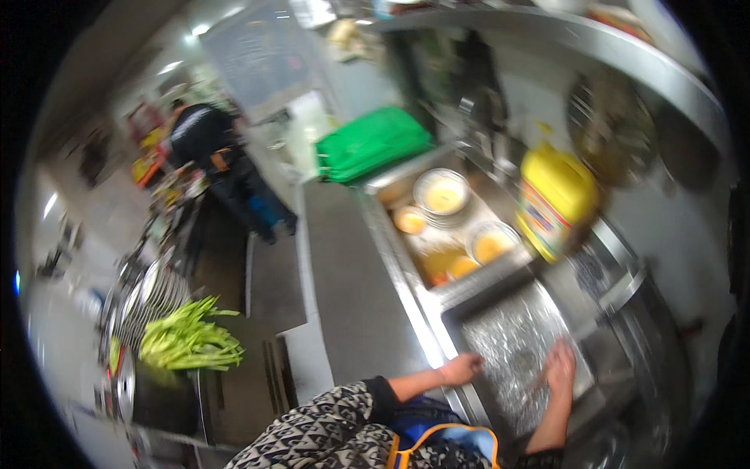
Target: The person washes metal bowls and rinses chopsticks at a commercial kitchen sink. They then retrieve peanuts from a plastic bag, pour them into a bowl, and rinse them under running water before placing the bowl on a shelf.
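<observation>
Before me is a stainless steel sink basin (474, 305) with rippling, glinting water (504, 340) in it. My left hand (463, 368) is at the basin's near rim with its fingers curled; whether anything is inside them cannot be made out. Over the basin's right side, my right hand (561, 364) has its fingers loosely apart and seems to hold nothing. In the adjoining basin (419, 182), a stack of bowls (442, 193), another bowl (493, 243) and a small cup-like dish (409, 220) stand near yellowish liquid.
A yellow plastic jug (556, 199) stands beside the basins. Behind them sits a green crate-like container (375, 143). Across the aisle are leafy green stalks (190, 340), stacked plates (152, 299) and a dark pot (161, 393). A person (217, 152) bends over the far counter.
</observation>
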{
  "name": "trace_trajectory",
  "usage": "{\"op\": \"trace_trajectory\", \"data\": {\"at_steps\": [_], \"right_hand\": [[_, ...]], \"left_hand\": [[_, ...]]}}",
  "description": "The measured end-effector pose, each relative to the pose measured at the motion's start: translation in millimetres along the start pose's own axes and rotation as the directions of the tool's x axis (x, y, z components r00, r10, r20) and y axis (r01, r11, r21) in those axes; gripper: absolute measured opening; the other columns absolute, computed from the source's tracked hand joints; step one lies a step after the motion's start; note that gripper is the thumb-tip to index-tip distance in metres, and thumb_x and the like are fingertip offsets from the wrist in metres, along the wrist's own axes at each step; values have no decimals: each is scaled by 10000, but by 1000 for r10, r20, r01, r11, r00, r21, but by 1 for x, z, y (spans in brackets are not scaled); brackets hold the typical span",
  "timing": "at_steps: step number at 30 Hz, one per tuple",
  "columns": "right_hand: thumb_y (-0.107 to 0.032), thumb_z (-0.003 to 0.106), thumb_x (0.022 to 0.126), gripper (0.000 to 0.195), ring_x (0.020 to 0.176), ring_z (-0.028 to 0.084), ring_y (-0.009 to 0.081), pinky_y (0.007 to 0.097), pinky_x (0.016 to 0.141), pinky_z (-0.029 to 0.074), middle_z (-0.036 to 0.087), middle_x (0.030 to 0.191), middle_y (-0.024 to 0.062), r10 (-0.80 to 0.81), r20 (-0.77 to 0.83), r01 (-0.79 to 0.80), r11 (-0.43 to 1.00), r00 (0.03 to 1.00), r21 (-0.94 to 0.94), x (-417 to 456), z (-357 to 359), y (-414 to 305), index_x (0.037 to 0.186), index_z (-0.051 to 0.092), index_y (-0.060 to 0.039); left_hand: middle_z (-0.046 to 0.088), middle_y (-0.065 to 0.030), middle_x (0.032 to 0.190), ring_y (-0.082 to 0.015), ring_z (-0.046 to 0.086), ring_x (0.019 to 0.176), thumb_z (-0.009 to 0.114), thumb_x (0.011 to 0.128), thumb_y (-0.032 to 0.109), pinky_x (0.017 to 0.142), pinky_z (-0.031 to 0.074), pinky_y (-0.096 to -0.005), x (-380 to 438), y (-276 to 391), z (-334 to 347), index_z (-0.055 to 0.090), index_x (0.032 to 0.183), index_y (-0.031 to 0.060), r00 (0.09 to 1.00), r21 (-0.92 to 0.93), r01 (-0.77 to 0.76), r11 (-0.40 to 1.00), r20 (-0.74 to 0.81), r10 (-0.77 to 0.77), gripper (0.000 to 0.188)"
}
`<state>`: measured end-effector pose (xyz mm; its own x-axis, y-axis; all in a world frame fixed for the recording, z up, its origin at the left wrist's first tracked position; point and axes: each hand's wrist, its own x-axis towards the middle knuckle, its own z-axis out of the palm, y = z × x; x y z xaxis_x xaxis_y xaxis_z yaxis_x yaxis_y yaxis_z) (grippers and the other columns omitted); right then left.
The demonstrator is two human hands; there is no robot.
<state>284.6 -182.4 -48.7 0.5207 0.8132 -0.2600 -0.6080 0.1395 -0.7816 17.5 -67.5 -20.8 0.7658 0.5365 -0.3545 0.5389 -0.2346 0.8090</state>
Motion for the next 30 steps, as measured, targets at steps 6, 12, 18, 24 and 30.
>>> {"op": "trace_trajectory", "data": {"at_steps": [6, 12, 18, 24, 30], "right_hand": [[-135, 545, 874, 148, 645, 476, 123, 245, 570, 395, 525, 777, 27, 11, 1, -11, 930, 1000, 367, 11, 11, -8, 1005, 543, -67], [-164, 517, 889, 180, 652, 457, 139, 264, 623, 384, 496, 751, 38, -26, -18, 31, 893, 999, 449, 9, 29, -22, 1034, 509, -58], [-202, 502, 904, 199, 716, 527, 128, 263, 635, 410, 550, 796, 37, -94, -57, 110, 875, 994, 471, 10, 18, -38, 1040, 532, -60], [-270, 500, 914, 251, 799, 523, 87, 241, 682, 400, 574, 865, -7, -97, -184, 106, 993, 978, 42, 9, 8, -46, 1080, 554, -89], [-286, 483, 920, 362, 910, 512, 88, 243, 759, 402, 560, 1064, -5, -171, -119, 169, 985, 978, -27, 1, 6, -51, 1236, 464, -109]], "left_hand": [[591, -85, 1090, -148, 520, 1019, 520, 904, 204, 896, 399, -276, 25, 35, 13, 506, 1196, 41, 993, -163, -49, 985, 97, 65, 335], [609, -126, 1016, -200, 573, 928, 492, 914, 198, 834, 435, -293, 73, 78, 61, 426, 1230, -15, 962, -347, -164, 923, 149, 227, 386], [465, 11, 702, -85, 436, 597, 410, 949, 223, 601, 434, -227, 101, 103, 83, 510, 1065, 36, 985, -489, 73, 869, 172, 14, 242], [484, 19, 725, -90, 409, 608, 423, 942, 227, 577, 363, -227, 145, 133, 83, 523, 955, 58, 972, -617, 27, 786, 200, 123, 196], [568, -28, 828, -124, 528, 737, 518, 893, 162, 682, 443, -262, 171, 158, 87, 504, 1025, 55, 972, -840, 145, 522, 219, 83, 171]]}}
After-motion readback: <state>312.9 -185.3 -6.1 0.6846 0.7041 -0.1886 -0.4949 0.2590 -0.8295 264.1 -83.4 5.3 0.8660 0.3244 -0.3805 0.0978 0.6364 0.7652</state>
